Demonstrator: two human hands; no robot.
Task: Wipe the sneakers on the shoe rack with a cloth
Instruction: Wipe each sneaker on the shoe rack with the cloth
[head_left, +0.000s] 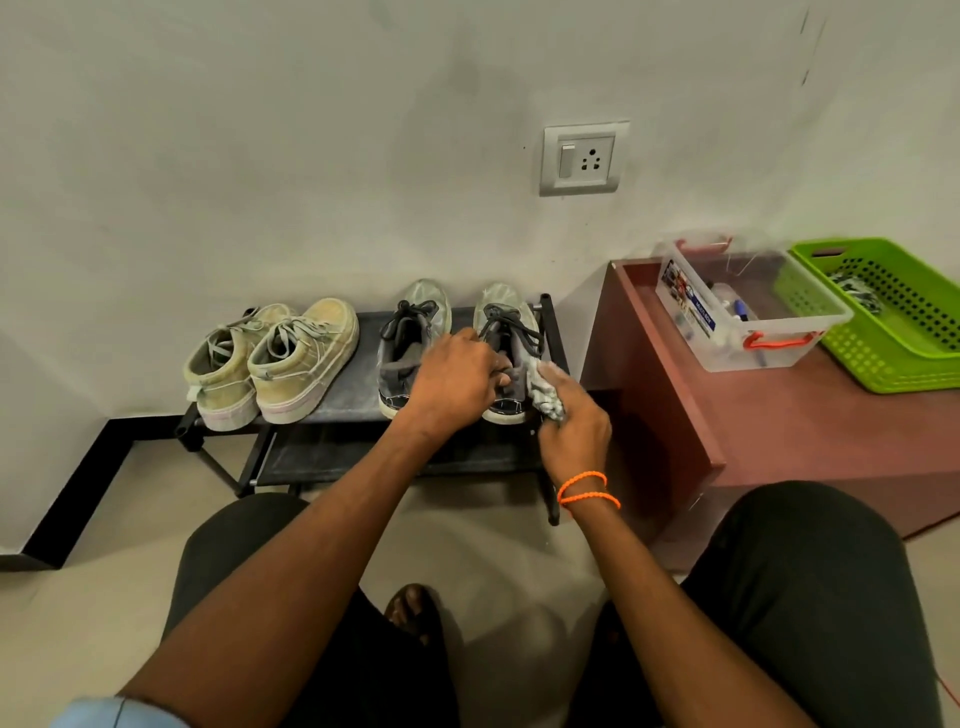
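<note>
On rack (363, 332), grey sneaker (506, 332) — dusty, dark-laced

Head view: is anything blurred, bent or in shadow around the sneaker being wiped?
Head view: wide-angle bending curves the wall and the brown table edges; the right hand and cloth look slightly motion-blurred against the grey sneaker; the rack's lower shelf sits in shadow; no strong glare.

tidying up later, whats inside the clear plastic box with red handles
Inside the clear plastic box with red handles lie small jumbled items, one a blue-capped tube or marker. The label on its side hides part of the contents; the rest are too small to identify.
</note>
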